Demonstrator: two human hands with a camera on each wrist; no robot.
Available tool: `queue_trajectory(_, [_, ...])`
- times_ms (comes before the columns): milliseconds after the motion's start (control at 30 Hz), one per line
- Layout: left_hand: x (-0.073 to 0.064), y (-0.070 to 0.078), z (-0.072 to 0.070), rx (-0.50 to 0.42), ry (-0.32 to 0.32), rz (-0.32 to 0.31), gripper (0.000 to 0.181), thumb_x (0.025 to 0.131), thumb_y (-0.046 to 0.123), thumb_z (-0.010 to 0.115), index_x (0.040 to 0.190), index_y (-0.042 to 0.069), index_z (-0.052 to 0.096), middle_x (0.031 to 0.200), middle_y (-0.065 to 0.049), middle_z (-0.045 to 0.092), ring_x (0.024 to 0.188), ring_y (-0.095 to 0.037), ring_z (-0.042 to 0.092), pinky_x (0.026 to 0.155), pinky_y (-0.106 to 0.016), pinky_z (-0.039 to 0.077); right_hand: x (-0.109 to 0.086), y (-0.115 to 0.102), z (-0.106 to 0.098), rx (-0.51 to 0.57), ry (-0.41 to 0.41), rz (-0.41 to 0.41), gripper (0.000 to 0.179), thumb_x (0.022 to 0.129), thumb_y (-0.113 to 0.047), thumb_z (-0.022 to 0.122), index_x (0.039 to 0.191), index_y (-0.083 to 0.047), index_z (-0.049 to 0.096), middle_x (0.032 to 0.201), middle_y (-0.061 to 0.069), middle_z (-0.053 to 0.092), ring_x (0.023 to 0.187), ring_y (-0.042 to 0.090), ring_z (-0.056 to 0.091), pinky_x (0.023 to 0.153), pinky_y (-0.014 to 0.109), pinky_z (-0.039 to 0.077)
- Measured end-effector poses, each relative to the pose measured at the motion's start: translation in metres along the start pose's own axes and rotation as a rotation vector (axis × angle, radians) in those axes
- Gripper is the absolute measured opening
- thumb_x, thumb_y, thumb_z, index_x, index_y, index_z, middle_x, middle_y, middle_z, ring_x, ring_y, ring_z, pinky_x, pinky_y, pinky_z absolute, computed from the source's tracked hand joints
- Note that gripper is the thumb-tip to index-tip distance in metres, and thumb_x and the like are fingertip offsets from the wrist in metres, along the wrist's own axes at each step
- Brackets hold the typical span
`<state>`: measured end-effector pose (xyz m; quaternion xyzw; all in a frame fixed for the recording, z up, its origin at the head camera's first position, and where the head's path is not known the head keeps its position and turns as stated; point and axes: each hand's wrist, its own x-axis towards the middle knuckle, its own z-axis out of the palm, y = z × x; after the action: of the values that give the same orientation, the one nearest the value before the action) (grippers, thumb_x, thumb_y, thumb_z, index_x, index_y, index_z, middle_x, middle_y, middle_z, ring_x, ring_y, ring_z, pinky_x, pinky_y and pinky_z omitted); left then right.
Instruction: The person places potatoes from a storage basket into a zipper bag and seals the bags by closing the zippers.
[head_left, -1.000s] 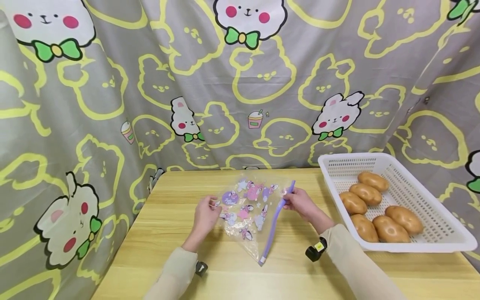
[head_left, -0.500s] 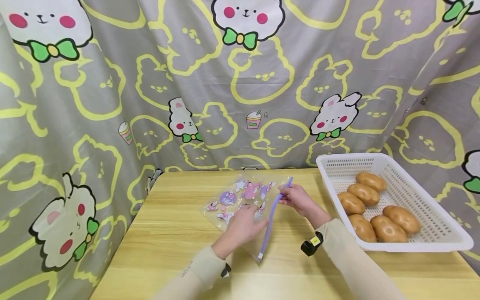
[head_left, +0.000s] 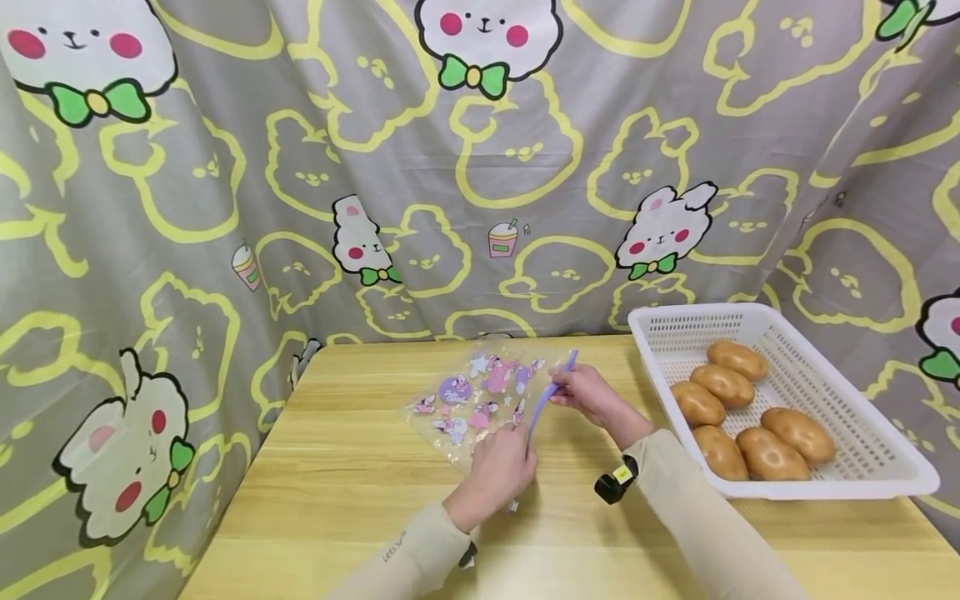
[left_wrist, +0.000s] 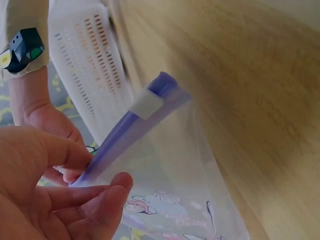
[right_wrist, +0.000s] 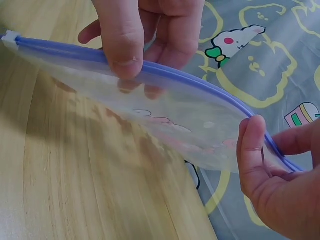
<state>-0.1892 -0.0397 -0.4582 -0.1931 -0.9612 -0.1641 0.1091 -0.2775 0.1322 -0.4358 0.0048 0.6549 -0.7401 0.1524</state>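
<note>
A clear slider zip bag (head_left: 461, 408) with pink and purple cartoon prints is held tilted over the table. My left hand (head_left: 498, 462) pinches its purple zip edge around the middle, thumb on one side and fingers on the other in the right wrist view. Toward the far end of that edge, my right hand (head_left: 596, 400) grips the zip between thumb and fingers. A white slider (left_wrist: 146, 104) sits near the zip's close end, beyond the left hand. Along the zip (right_wrist: 185, 77) the two purple strips run close together. In the head view the left hand covers part of the near corner.
A white perforated basket (head_left: 832, 493) stands at the table's right, holding several brown potatoes (head_left: 772, 454). Behind the wooden table (head_left: 315, 467) hangs a grey cartoon-print curtain (head_left: 420, 167). A black wrist camera (head_left: 615, 482) is strapped to the right wrist.
My left hand has left the bag's left side, moved right across its front and taken hold of the zip edge. The right hand keeps its grip, with the bag shifting slightly.
</note>
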Motion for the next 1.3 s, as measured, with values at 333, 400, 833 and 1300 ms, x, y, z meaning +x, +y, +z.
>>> queue_trajectory(333, [0.001, -0.004, 0.001, -0.257, 0.006, -0.023, 0.01, 0.082, 0.004, 0.062, 0.074, 0.009, 0.064, 0.062, 0.001, 0.059, 0.044, -0.005, 0.044, 0.035, -0.015, 0.037, 0.001, 0.0, -0.001, -0.05, -0.04, -0.008, 0.034, 0.098, -0.004, 0.04, 0.123, 0.019, 0.039, 0.071, 0.003, 0.055, 0.06, 0.008, 0.054, 0.058, 0.015, 0.05])
queue_trajectory(400, [0.001, -0.004, 0.0, -0.318, 0.003, -0.02, 0.008, 0.082, 0.002, 0.062, 0.077, 0.007, 0.066, 0.064, 0.0, 0.061, 0.044, -0.003, 0.045, 0.036, -0.013, 0.039, 0.001, 0.001, -0.002, -0.055, -0.052, -0.021, 0.031, 0.099, -0.006, 0.041, 0.119, 0.018, 0.042, 0.07, 0.003, 0.056, 0.06, 0.007, 0.055, 0.058, 0.015, 0.05])
queue_trajectory(833, [0.004, -0.005, 0.0, -0.502, -0.011, -0.059, 0.01, 0.081, 0.002, 0.067, 0.073, 0.009, 0.065, 0.064, 0.006, 0.059, 0.053, -0.002, 0.051, 0.047, -0.014, 0.046, 0.004, 0.012, -0.008, -0.142, 0.001, -0.088, 0.028, 0.097, -0.019, 0.055, 0.093, 0.007, 0.066, 0.058, 0.0, 0.059, 0.051, 0.005, 0.055, 0.048, 0.015, 0.047])
queue_trajectory(1300, [0.01, -0.004, 0.003, -0.847, -0.055, -0.197, 0.014, 0.085, 0.005, 0.065, 0.074, 0.003, 0.057, 0.064, 0.0, 0.054, 0.048, -0.009, 0.053, 0.044, -0.023, 0.052, 0.002, 0.01, -0.008, -0.094, -0.112, -0.256, 0.024, 0.096, -0.018, 0.055, 0.092, 0.004, 0.062, 0.066, 0.001, 0.061, 0.058, 0.007, 0.057, 0.053, 0.017, 0.049])
